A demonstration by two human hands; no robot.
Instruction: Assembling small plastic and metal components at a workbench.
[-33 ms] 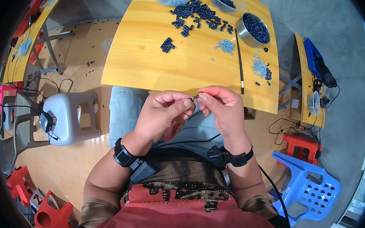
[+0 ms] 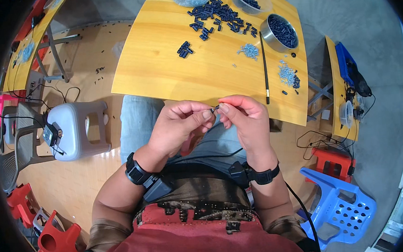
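Observation:
My left hand (image 2: 179, 123) and my right hand (image 2: 246, 118) meet just off the table's near edge, over my lap. Between their thumbs and fingertips they pinch one small black plastic part (image 2: 215, 109), mostly covered by the fingers. Both hands are closed on it. Farther up the yellow wooden table (image 2: 156, 59) lies a heap of black plastic parts (image 2: 220, 11), with a small cluster of black parts (image 2: 185, 50) set apart nearer to me. Small silvery pieces (image 2: 249, 52) form a pile right of centre, and more silvery pieces (image 2: 286, 73) lie beside tiny black parts.
A metal bowl (image 2: 270, 37) full of black parts stands at the table's right, near a thin black rod (image 2: 265, 71). Two clear plastic tubs (image 2: 268, 4) sit at the far edge. A grey-white stool (image 2: 73, 134) is on my left, a blue stool (image 2: 320, 188) on my right.

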